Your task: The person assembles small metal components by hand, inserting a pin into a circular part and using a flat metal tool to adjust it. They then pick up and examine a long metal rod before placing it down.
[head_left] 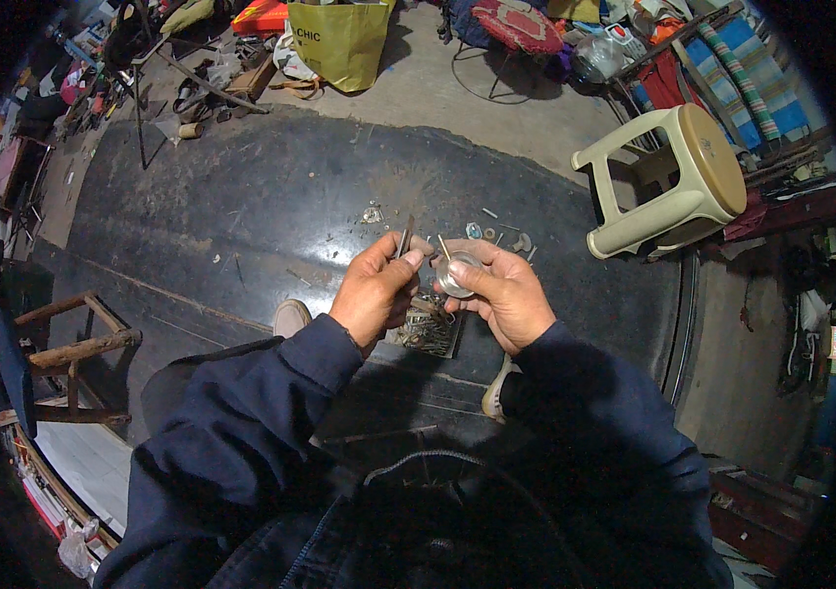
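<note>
My left hand [371,296] is closed, pinching a thin dark metal strip [405,237] that points upward between thumb and fingers. Opposite it, my right hand [514,296] grips a small round silvery metal piece [447,281], with the thumb pressed over its face. A thin light-coloured pin [444,246] sticks up beside the round piece; whether it is fixed to it I cannot tell. The hands are close together but apart. Below them, partly hidden by my fingers, is a container of many thin metal pieces [426,332].
Small metal bits [522,241] lie on the black floor mat [270,196] beyond my hands. A cream plastic stool [634,211] lies tipped at the right. A wooden frame [84,348] stands at the left. A yellow bag [339,47] and a red-topped stool [516,26] are farther back.
</note>
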Demonstrator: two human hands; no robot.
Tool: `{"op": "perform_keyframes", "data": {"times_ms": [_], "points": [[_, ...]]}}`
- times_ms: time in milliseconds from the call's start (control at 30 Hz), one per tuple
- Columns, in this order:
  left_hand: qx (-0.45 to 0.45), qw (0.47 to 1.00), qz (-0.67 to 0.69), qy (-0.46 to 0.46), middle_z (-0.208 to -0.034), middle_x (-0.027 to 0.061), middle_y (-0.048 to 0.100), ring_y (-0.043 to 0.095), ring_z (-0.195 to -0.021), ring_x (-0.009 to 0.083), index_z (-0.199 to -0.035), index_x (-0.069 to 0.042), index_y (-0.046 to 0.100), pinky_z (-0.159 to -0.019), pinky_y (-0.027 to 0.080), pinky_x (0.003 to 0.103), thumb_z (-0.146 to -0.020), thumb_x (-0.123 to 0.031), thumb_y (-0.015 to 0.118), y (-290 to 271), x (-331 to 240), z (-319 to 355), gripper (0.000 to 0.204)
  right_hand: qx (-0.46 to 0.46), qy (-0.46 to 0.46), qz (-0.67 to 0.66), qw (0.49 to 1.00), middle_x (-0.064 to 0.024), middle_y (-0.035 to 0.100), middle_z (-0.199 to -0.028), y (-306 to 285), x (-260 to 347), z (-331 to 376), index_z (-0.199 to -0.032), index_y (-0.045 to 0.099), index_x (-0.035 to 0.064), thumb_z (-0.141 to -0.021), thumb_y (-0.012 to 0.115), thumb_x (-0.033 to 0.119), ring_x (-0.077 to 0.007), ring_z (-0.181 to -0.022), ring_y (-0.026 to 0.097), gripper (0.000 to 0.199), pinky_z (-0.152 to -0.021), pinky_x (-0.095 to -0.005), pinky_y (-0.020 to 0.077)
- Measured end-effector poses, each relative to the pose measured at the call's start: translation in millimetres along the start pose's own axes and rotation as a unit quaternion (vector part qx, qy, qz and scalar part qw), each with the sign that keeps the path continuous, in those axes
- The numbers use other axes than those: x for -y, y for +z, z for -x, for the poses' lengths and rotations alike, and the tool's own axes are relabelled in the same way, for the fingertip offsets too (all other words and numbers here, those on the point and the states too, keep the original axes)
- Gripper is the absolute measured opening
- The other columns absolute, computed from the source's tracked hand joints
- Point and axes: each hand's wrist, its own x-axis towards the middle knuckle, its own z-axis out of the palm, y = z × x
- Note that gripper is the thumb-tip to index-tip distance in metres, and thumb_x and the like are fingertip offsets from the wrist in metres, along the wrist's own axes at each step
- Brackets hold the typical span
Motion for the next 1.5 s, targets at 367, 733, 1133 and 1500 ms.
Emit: {"op": "perform_keyframes", "data": {"times_ms": [367,733,1133,1500], "points": [[-0.003,1.000,-0.024,0.014,-0.063,-0.0065,0.048,0.036,-0.045,0.0030,-0.117,-0.009,0.057,-0.041,0.025,0.023,-0.100,-0.018,0.058,-0.2,-2.0,0.4,0.019,0.007,-0.013,0.101,0.995,-0.0060,0.067,-0.104,0.4,-5.5,-0.7,-0.123,0.060,0.0004,-0.092,0.070,0.015,-0.0129,-0.090,0.064,0.035,-0.069,-0.0267,0.0549],[-0.048,0.994,-0.057,0.082,-0.075,-0.0034,0.060,0.047,-0.054,0.0032,-0.105,-0.007,0.061,-0.045,0.032,0.022,-0.098,-0.016,0.062,-1.9,11.8,-8.9,0.011,0.042,0.037,0.019,0.998,-0.0088,0.067,-0.108,-2.2,-10.5,-2.3,-0.126,0.059,-0.0034,-0.097,0.057,0.009,-0.0161,-0.095,0.067,0.031,-0.083,-0.0310,0.0560],[-0.055,0.996,-0.072,-0.016,-0.071,-0.0049,0.057,0.046,-0.053,0.0050,-0.100,-0.009,0.060,-0.047,0.032,0.022,-0.097,-0.019,0.065,-8.7,1.6,-6.0,0.011,0.058,-0.018,0.103,0.993,-0.0092,0.067,-0.111,8.7,-14.8,1.4,-0.126,0.058,-0.0057,-0.088,0.054,-0.008,-0.0155,-0.104,0.063,0.038,-0.090,-0.0314,0.0515],[-0.081,0.958,-0.260,0.091,-0.079,-0.0031,0.056,0.049,-0.068,0.0064,-0.095,-0.006,0.058,-0.056,0.037,0.023,-0.094,-0.014,0.065,-0.8,3.2,-0.5,0.011,0.021,-0.074,0.284,0.956,-0.0119,0.071,-0.092,0.8,-25.5,-9.4,-0.111,0.066,-0.0053,-0.079,0.058,0.000,-0.0167,-0.087,0.065,0.033,-0.076,-0.0332,0.0526]]}}
